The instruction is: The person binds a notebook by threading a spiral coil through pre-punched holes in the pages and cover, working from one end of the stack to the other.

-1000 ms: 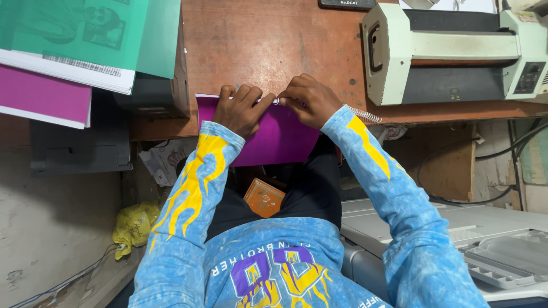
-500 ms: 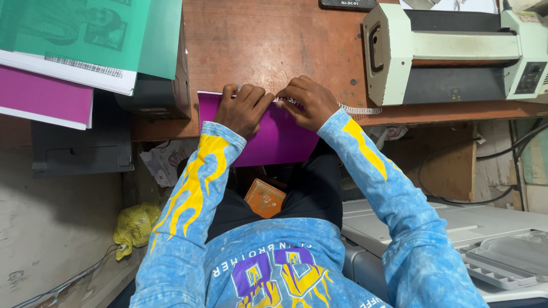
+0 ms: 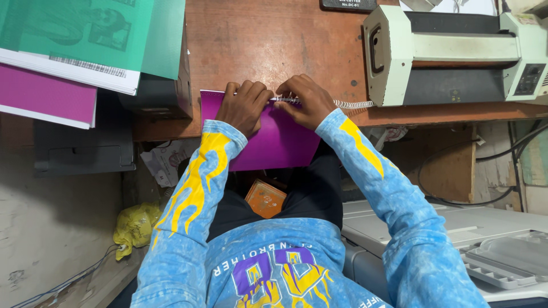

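Observation:
A purple-covered booklet [image 3: 274, 142] lies half on the brown wooden table [image 3: 240, 45], its lower part hanging over the front edge above my lap. My left hand [image 3: 244, 105] presses on the booklet's top edge, fingers curled. Just right of it, my right hand [image 3: 305, 100] pinches a white spiral binding coil [image 3: 351, 104] that runs along that top edge and sticks out to the right. Both hands nearly touch each other.
A cream and grey laminating machine [image 3: 456, 54] stands at the table's right. Green and magenta paper stacks [image 3: 74, 51] lie at the left over a dark machine [image 3: 85, 148]. An orange box [image 3: 265, 198] sits under the table, a yellow bag [image 3: 134, 225] at lower left, a grey printer [image 3: 456, 239] at lower right.
The coil's free end sticks out a little less to the right; my right hand has worked along the top edge toward my left hand. The booklet stays in place.

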